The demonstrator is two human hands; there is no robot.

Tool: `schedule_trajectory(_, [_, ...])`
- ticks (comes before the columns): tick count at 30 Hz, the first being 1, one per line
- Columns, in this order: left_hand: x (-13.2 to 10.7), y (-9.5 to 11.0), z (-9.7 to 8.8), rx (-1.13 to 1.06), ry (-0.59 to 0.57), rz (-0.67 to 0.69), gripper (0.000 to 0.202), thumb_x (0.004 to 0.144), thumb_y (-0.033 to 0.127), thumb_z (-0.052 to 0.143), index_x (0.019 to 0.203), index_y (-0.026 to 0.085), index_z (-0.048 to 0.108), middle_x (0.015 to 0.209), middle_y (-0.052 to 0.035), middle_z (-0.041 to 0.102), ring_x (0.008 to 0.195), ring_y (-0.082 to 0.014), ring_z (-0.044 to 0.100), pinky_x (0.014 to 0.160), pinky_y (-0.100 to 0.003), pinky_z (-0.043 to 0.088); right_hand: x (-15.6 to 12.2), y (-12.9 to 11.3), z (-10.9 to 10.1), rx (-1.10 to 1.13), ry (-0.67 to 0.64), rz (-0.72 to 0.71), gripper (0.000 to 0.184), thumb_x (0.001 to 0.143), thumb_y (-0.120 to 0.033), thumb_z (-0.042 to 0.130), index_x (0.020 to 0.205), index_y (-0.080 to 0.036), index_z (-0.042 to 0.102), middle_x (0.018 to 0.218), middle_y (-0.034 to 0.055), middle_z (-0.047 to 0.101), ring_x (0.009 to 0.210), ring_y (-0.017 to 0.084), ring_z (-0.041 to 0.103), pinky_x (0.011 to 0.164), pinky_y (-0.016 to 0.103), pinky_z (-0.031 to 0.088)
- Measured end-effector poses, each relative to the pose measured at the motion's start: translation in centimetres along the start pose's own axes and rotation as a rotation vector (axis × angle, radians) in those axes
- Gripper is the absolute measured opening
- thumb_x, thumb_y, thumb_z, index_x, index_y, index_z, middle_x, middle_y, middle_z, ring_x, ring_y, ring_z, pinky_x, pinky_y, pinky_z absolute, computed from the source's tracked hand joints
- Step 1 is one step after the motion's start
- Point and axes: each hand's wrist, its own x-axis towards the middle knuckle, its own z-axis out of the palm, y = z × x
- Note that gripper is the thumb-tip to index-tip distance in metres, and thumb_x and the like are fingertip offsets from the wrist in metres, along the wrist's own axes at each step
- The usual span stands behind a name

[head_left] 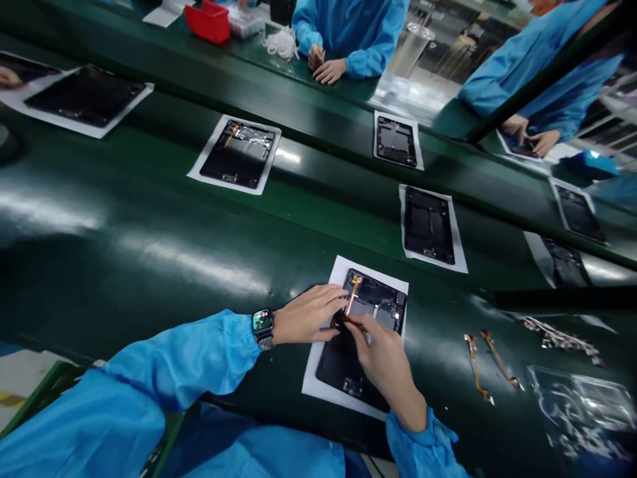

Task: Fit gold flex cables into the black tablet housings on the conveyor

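Observation:
An opened tablet housing (331, 365) lies on a white sheet (393, 282) in front of me, its inside facing up. An orange flex cable (354, 292) runs down its upper left part. My left hand (311, 313), with a watch (263, 322) on the wrist, rests at the housing's left edge, fingers stretched and thumb apart. My right hand (381, 352) is over the middle of the housing, thumb and forefinger pinched on a small dark brownish piece that I cannot make out. Both hands' fingertips nearly meet there.
Two loose flex cables (478, 372) lie to the right, near a pile of small parts (562, 340) and clear plastic trays (587, 405). More tablet housings (428, 226) on sheets lie along the green bench (199, 245). Co-workers in blue (351, 33) sit opposite, by a red bin (208, 22).

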Motion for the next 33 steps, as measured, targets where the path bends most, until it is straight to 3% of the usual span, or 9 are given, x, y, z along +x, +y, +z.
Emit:
schedule_trajectory(5, [0.0,-0.1,0.0,0.003,-0.003,0.002,0.053,0.085,0.029,0.067,0.129,0.015,0.043,0.141,-0.0166,0.046,0.135,-0.0304,0.04,0.11,-0.044,0.038,-0.6,-0.1,0.0,0.065,0.066,0.026,0.012,0.096,-0.02,0.053,0.102,-0.021,0.063,0.096,0.0033,0.073,0.086,0.018,0.07,0.076,0.026,0.053])
schedule_trajectory(15, [0.1,-0.1,0.0,-0.032,-0.005,-0.004,0.054,0.084,0.028,0.069,0.13,0.016,0.043,0.14,-0.0159,0.046,0.134,-0.0298,0.041,0.11,-0.045,0.037,0.5,-1.1,0.4,-0.191,-0.067,-0.098,0.022,0.094,-0.009,0.042,0.1,-0.016,0.062,0.092,0.0088,0.07,0.076,0.022,0.069,0.062,0.03,0.051])
schedule_trajectory(22, [0.0,-0.2,0.0,-0.019,0.004,-0.011,0.059,0.083,0.032,0.072,0.131,0.014,0.043,0.14,-0.0178,0.047,0.135,-0.0295,0.04,0.111,-0.044,0.036,0.3,0.0,-0.6,-0.122,-0.093,-0.06,0.021,0.096,-0.013,0.044,0.105,-0.018,0.063,0.095,0.0071,0.071,0.081,0.021,0.069,0.069,0.029,0.051])
schedule_trajectory(33, [0.1,-0.2,-0.3,-0.046,-0.01,-0.013,0.064,0.082,0.037,0.074,0.133,0.018,0.041,0.14,-0.0164,0.047,0.134,-0.0298,0.041,0.109,-0.045,0.038,0.4,-0.4,-0.9,-0.344,-0.145,-0.072,0.016,0.094,-0.012,0.048,0.097,-0.017,0.062,0.082,0.005,0.069,0.067,0.021,0.067,0.054,0.027,0.042])
